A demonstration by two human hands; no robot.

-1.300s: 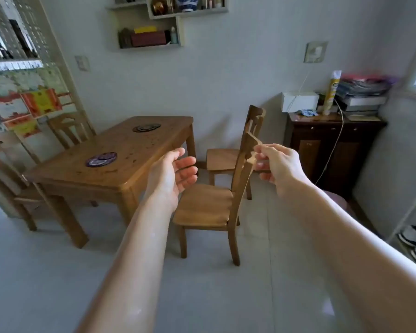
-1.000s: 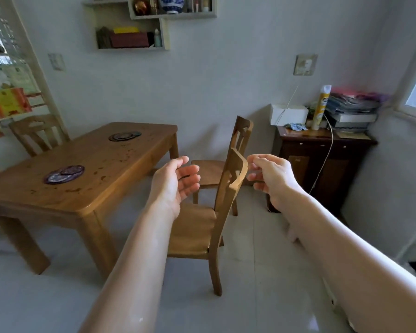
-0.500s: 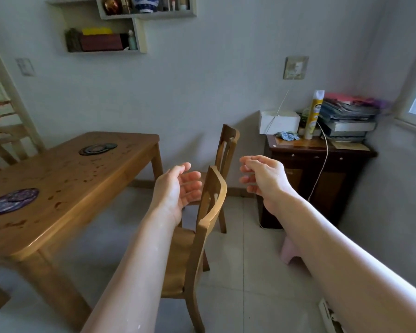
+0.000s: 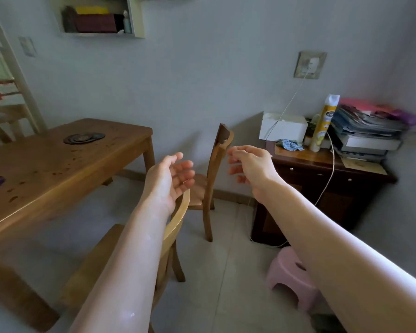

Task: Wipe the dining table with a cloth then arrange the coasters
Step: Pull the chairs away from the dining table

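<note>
Fingers (image 4: 186, 167) of left hand (image 4: 166, 182) and right hand (image 4: 253, 165) are held loosely curled and empty; wiping is judged unstarted, so the blue cloth (image 4: 289, 144) on the sideboard (image 4: 305, 157) must be fetched.

Home dining room: wooden surface (image 4: 58, 169) with round coasters (image 4: 84, 138) on it and matching wooden chairs (image 4: 213, 164) beside it. Household clutter all round: wall shelf (image 4: 101, 20) with boxes and a small bottle, and a dark wood cabinet (image 4: 322, 188) carrying stacked books (image 4: 368, 138), a spray can (image 4: 323, 121) and a white box (image 4: 283, 127). Pink plastic stool (image 4: 288, 275) on tiled floor (image 4: 226, 272). Cord plugged into wall socket (image 4: 309, 64).
</note>
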